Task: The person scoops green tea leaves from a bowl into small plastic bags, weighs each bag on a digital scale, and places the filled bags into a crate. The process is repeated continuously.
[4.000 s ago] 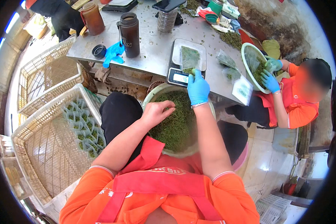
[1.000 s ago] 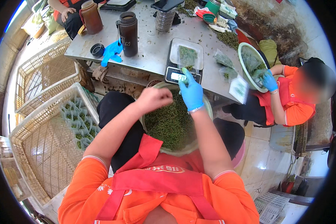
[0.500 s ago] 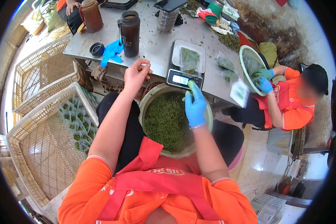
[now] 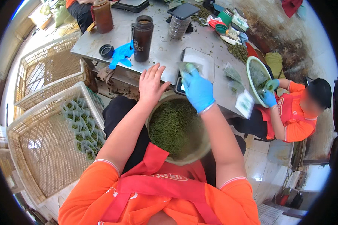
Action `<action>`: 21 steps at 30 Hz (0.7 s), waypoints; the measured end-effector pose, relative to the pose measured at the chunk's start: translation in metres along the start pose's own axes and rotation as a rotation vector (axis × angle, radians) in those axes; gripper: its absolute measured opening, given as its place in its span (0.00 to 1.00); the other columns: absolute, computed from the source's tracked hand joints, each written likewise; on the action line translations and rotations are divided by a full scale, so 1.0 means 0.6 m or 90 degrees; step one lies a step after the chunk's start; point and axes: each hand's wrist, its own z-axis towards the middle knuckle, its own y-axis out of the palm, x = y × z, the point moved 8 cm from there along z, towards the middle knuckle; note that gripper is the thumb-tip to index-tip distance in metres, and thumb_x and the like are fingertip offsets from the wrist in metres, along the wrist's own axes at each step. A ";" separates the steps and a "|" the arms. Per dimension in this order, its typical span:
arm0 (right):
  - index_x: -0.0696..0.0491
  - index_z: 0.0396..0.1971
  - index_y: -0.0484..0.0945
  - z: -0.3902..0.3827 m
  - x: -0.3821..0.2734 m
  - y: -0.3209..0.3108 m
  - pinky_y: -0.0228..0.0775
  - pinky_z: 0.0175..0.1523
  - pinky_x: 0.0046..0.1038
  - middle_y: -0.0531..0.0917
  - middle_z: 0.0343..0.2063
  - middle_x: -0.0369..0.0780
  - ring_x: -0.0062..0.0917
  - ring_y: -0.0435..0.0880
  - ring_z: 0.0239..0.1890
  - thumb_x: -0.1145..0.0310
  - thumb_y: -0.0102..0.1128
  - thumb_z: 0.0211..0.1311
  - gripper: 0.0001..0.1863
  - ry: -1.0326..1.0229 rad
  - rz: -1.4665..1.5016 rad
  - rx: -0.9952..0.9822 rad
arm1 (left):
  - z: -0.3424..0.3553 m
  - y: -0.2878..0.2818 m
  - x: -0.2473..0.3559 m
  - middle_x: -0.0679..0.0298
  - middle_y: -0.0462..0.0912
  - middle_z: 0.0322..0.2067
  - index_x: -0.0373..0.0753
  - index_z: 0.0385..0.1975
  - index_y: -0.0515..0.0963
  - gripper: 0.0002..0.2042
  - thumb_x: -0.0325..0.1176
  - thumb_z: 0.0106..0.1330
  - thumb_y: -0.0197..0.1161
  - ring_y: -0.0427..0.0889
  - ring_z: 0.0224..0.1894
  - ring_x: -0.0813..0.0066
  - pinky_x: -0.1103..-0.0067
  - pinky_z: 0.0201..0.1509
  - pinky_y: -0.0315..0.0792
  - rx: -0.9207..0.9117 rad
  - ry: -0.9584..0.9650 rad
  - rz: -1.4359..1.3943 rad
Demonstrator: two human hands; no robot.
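Observation:
My right hand (image 4: pixel 198 90), in a blue glove, has its fingers closed on a small clear bag (image 4: pixel 184 67) with green bits in it. Bag and fingertips are a little blurred, over the left part of the digital scale (image 4: pixel 206 62), and the hand hides most of the scale's display. My bare left hand (image 4: pixel 151 84) is open, fingers spread and holding nothing, by the table's near edge. Below both hands, between my knees, stands a round basin (image 4: pixel 182 162) with loose green, granular plant matter (image 4: pixel 172 127) in it.
Filled bags (image 4: pixel 82 123) stand in a plastic crate (image 4: pixel 45 150) at left. A dark bottle (image 4: pixel 142 39), its cap (image 4: pixel 106 51) and a blue glove (image 4: pixel 121 55) are on the metal table (image 4: pixel 90 45). At right a co-worker handles a pale basin (image 4: pixel 250 77).
My right hand has gone from the scale's display to the bag and gripped it, lifting it off the middle of the pan. My left hand has opened from a loose pinch.

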 end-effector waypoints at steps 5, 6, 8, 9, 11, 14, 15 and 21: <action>0.51 0.35 0.75 -0.019 -0.074 -0.008 0.72 0.29 0.36 0.77 0.39 0.40 0.35 0.80 0.27 0.69 0.52 0.53 0.09 -0.016 0.050 -0.059 | -0.036 0.046 -0.033 0.61 0.79 0.20 0.48 0.45 0.72 0.20 0.37 0.50 0.64 0.80 0.26 0.59 0.67 0.27 0.72 -0.220 -0.117 -0.031; 0.51 0.35 0.75 -0.025 -0.062 0.020 0.72 0.29 0.37 0.77 0.38 0.41 0.36 0.80 0.27 0.69 0.51 0.54 0.09 0.002 0.035 -0.071 | -0.039 0.055 -0.028 0.60 0.80 0.24 0.47 0.45 0.71 0.22 0.38 0.48 0.65 0.80 0.28 0.59 0.68 0.29 0.72 -0.282 -0.108 -0.003; 0.50 0.34 0.75 -0.024 -0.043 0.078 0.72 0.30 0.38 0.78 0.34 0.42 0.38 0.80 0.28 0.70 0.46 0.56 0.09 0.037 0.051 -0.107 | -0.040 0.047 -0.023 0.59 0.81 0.26 0.46 0.46 0.71 0.23 0.38 0.47 0.66 0.80 0.29 0.59 0.68 0.29 0.72 -0.239 -0.057 0.004; 0.50 0.36 0.75 -0.018 -0.042 0.083 0.72 0.31 0.38 0.79 0.34 0.42 0.39 0.80 0.30 0.70 0.47 0.55 0.10 0.040 0.045 -0.132 | -0.036 0.039 -0.019 0.59 0.81 0.28 0.45 0.46 0.71 0.24 0.38 0.47 0.66 0.80 0.29 0.59 0.68 0.29 0.72 -0.215 -0.031 0.008; 0.49 0.41 0.76 -0.012 -0.042 0.087 0.73 0.34 0.38 0.80 0.36 0.41 0.39 0.80 0.33 0.69 0.51 0.53 0.14 0.045 0.032 -0.182 | -0.029 0.017 0.002 0.59 0.81 0.28 0.45 0.48 0.70 0.26 0.37 0.46 0.66 0.80 0.28 0.59 0.68 0.29 0.72 -0.116 0.012 -0.042; 0.50 0.41 0.76 -0.022 -0.069 0.015 0.73 0.36 0.38 0.79 0.36 0.43 0.39 0.80 0.33 0.69 0.51 0.53 0.14 0.022 0.102 -0.098 | -0.025 0.012 0.000 0.59 0.80 0.26 0.44 0.50 0.69 0.28 0.36 0.45 0.66 0.79 0.27 0.58 0.68 0.29 0.72 -0.123 -0.013 -0.041; 0.50 0.41 0.76 -0.029 -0.073 -0.002 0.73 0.36 0.38 0.79 0.36 0.43 0.39 0.80 0.32 0.69 0.50 0.53 0.14 0.025 0.116 -0.060 | -0.028 0.018 -0.002 0.59 0.79 0.26 0.43 0.51 0.69 0.29 0.36 0.45 0.66 0.79 0.27 0.57 0.68 0.29 0.72 -0.157 -0.034 -0.032; 0.53 0.40 0.73 -0.029 -0.048 0.115 0.73 0.34 0.40 0.78 0.38 0.47 0.42 0.80 0.33 0.69 0.49 0.55 0.12 0.080 0.094 -0.220 | -0.023 0.014 0.029 0.57 0.79 0.25 0.43 0.49 0.71 0.23 0.31 0.49 0.59 0.79 0.26 0.58 0.68 0.29 0.72 -0.112 0.078 -0.062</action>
